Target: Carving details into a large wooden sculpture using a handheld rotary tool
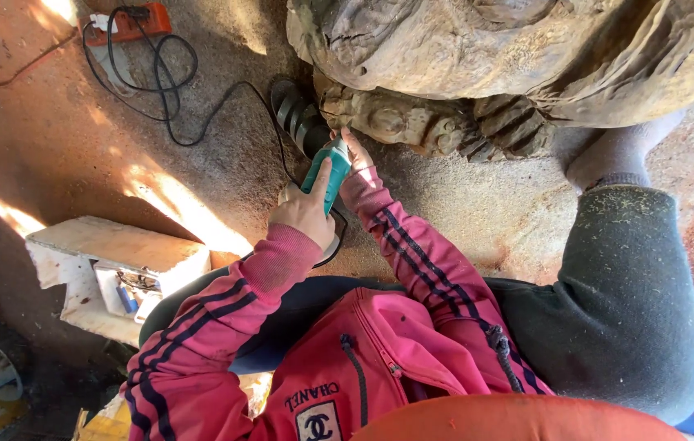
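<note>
Teal power tool point(326, 175) clamped in both hands point(306, 214), nose against carved, dusty wood point(412, 122).

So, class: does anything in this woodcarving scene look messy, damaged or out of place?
Yes. The black power cord lies in loose tangled loops on the dusty ground, and sawdust coats the grey trouser leg. The carved wood shows cracks.

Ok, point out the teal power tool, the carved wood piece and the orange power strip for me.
teal power tool point(329, 173), head view, on its body between the hands.
carved wood piece point(478, 49), head view, on its broad upper surface.
orange power strip point(131, 23), head view, on its casing.
</note>
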